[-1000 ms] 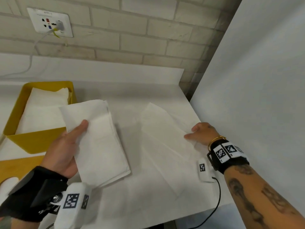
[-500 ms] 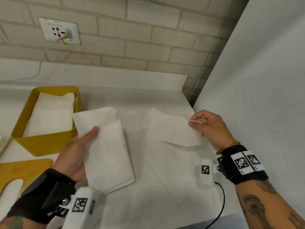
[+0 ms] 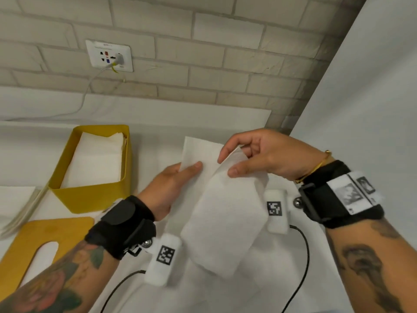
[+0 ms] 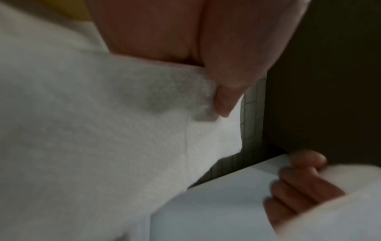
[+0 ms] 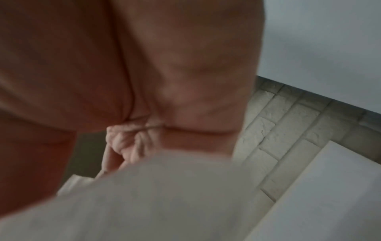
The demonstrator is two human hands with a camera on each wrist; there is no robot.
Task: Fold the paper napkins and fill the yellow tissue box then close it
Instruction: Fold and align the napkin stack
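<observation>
The yellow tissue box (image 3: 90,199) stands open at the left with folded white napkins (image 3: 97,159) inside. My left hand (image 3: 189,170) holds a folded napkin (image 3: 198,150) above the table, thumb on top and fingers hidden beneath. My right hand (image 3: 226,164) pinches a second napkin (image 3: 225,222) between thumb and index finger; it hangs down over the first one. The left wrist view shows the folded napkin (image 4: 103,130) under my thumb (image 4: 226,94). The right wrist view is blurred, with the hanging napkin (image 5: 144,203) below curled fingers (image 5: 128,143).
The yellow lid (image 3: 45,240) with its slot lies flat at the lower left. A stack of napkins (image 3: 20,206) sits at the far left edge. A brick wall with a socket (image 3: 108,55) is behind, and a white panel (image 3: 361,109) closes the right side.
My right hand lifted the second napkin off the table and carried it left over the one in my left hand. The left hand moved right and up with its folded napkin.
</observation>
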